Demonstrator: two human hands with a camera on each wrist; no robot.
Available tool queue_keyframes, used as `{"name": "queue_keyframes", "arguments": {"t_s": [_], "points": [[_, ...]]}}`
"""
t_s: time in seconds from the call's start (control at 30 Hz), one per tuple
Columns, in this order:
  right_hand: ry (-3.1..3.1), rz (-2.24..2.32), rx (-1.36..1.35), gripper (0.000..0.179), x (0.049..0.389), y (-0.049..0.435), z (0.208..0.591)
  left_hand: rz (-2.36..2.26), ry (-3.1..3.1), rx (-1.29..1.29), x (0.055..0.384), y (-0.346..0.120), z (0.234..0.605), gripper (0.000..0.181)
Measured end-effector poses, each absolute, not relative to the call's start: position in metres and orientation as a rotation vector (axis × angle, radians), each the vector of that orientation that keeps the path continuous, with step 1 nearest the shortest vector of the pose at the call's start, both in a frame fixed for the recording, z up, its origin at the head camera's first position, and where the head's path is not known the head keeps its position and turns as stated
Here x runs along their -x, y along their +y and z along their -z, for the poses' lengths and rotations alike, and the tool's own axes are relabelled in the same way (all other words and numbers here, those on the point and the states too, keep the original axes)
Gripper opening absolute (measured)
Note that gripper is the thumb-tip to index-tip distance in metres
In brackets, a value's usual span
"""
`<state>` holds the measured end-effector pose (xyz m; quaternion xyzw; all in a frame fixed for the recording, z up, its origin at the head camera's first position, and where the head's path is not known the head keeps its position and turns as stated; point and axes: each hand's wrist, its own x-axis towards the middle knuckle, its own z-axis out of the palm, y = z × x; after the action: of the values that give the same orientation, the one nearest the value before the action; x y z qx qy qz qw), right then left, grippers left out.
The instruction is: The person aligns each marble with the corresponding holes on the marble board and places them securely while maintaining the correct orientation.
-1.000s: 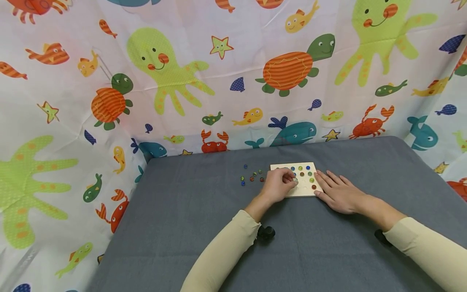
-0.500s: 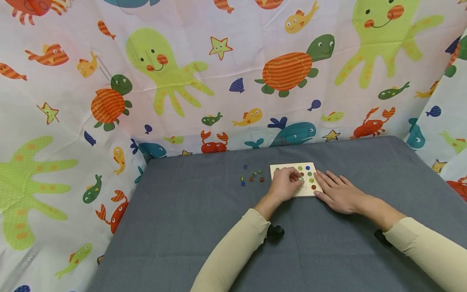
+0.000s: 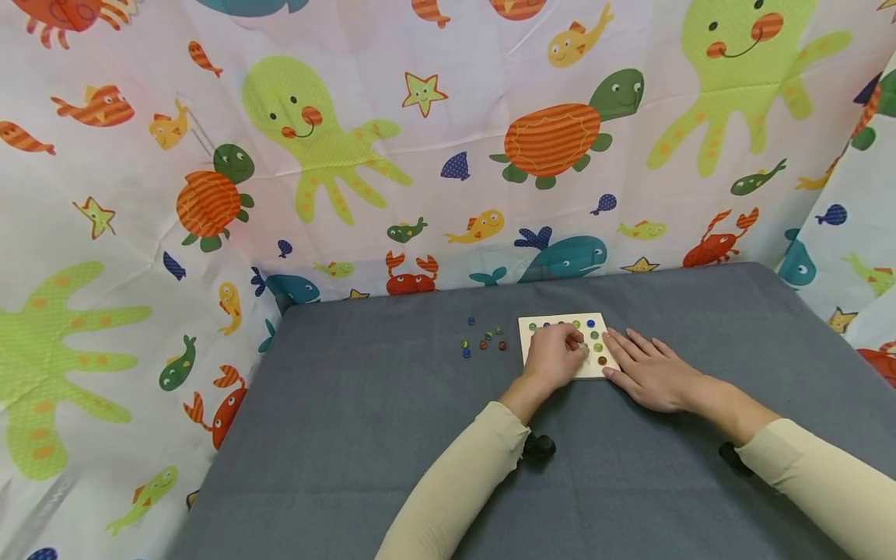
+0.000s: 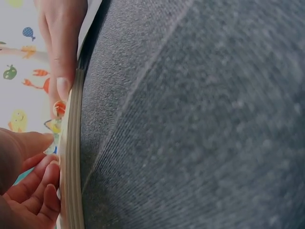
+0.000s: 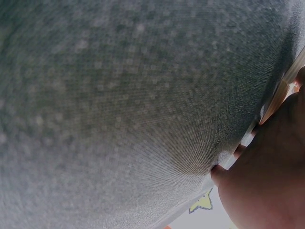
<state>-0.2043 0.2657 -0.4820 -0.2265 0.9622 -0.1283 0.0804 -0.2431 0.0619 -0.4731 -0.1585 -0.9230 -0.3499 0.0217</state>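
A pale wooden board [image 3: 589, 372] with round hollows lies on the cloth. Marbles sit in it, among them a blue marble [image 3: 591, 323], a yellow-green marble [image 3: 598, 348] and a red marble [image 3: 603, 360] along its right side. Over the board, my left hand [image 3: 549, 359] pinches a clear marble [image 3: 584, 346] between thumb and fingers, close to the surface. The left wrist view shows that hand's thumb and fingertips right at the board's edge [image 4: 72, 167]. My right hand [image 3: 651, 377] lies flat with straight fingers, its fingertips and thumb at the board's right edge.
Several loose marbles lie left of the board, including a blue one [image 3: 467, 353] and a red one [image 3: 484, 344]. Grey cloth [image 3: 336, 404] covers the table. A sea-animal curtain [image 3: 420, 155] hangs behind and at both sides.
My left hand has slid to the right across the board with the clear marble, bringing left-hand hollows and marbles into sight. The right hand stays in place.
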Motion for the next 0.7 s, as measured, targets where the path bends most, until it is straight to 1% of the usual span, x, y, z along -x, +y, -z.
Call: {"name": "queue_keyframes", "arguments": {"t_s": [0.33,0.7], "points": [[2.908,0.464,0.710,0.070,0.2022,0.2648,0.4837,0.953,-2.891,0.432,0.2387,0.0659,0.4726,0.007],[2.895,0.421,0.688,0.074,0.2043,0.2667,0.4877,0.933,-2.886,0.568,0.2383,0.0598,0.4748,0.022]]}}
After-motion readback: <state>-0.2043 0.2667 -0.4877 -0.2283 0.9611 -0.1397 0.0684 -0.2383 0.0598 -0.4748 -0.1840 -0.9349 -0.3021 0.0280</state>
